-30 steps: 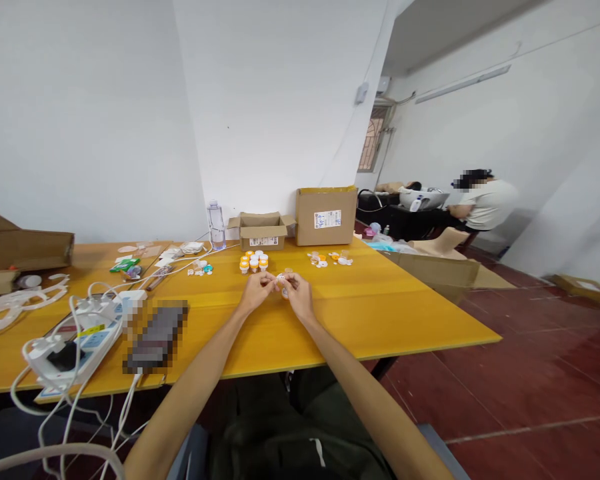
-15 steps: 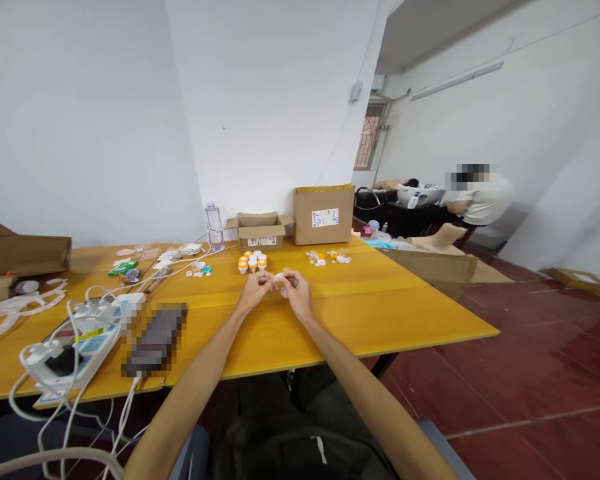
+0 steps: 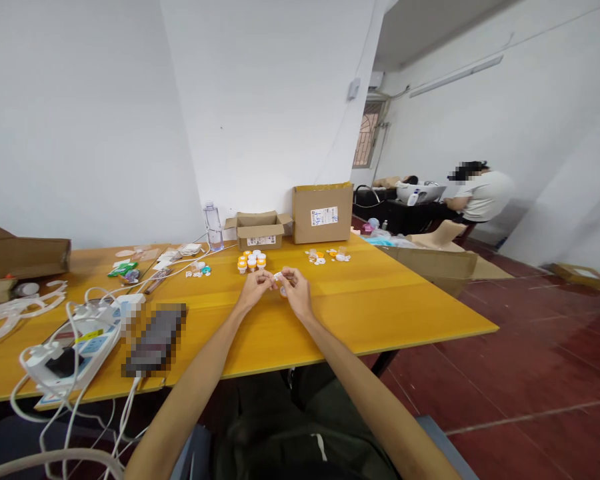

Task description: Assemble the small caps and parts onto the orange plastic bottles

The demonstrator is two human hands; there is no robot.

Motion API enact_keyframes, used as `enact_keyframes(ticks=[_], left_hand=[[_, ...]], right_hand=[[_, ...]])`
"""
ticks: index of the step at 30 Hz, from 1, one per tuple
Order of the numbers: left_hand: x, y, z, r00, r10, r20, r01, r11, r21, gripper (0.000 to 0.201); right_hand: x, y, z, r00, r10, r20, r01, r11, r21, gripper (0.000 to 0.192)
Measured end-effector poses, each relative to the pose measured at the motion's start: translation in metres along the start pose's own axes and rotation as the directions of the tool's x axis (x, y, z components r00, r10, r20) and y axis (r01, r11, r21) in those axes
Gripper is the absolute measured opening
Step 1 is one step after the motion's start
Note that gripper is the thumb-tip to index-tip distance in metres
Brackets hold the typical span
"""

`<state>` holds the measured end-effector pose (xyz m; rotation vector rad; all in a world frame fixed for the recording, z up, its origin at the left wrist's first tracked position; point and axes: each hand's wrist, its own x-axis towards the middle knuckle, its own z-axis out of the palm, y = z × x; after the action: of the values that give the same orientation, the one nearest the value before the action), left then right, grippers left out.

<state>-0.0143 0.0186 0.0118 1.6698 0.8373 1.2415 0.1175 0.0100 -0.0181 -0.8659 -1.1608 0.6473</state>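
Fingers of left hand and right hand pinching small white piece between them, above yellow table

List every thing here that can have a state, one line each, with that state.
Left hand: pinching the small white part.
Right hand: pinching the same part.
Small box: flaps open.
Tall box: closed, upright.
Water bottle: upright.
Orange-and-white pieces: clustered, standing.
Power strip: cables plugged in.
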Motion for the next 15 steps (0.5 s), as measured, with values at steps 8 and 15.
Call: enact_keyframes(ticks=[8, 15], left_hand=[[0.0011, -0.0020, -0.0014, 1.000, -0.012, 0.002, 0.013, 0.999, -0.032, 0.011], [0.0022, -0.0075, -0.0017, 0.999, -0.038, 0.024, 0.038, 0.999, 0.000, 0.005]], right_hand=[[-0.0002, 0.0009, 0.0009, 0.996, -0.041, 0.084, 0.040, 0.999, 0.015, 0.025], [-0.0033, -0.0055, -0.0002, 0.984, -0.134, 0.121, 0.143, 0.987, -0.068, 0.019]])
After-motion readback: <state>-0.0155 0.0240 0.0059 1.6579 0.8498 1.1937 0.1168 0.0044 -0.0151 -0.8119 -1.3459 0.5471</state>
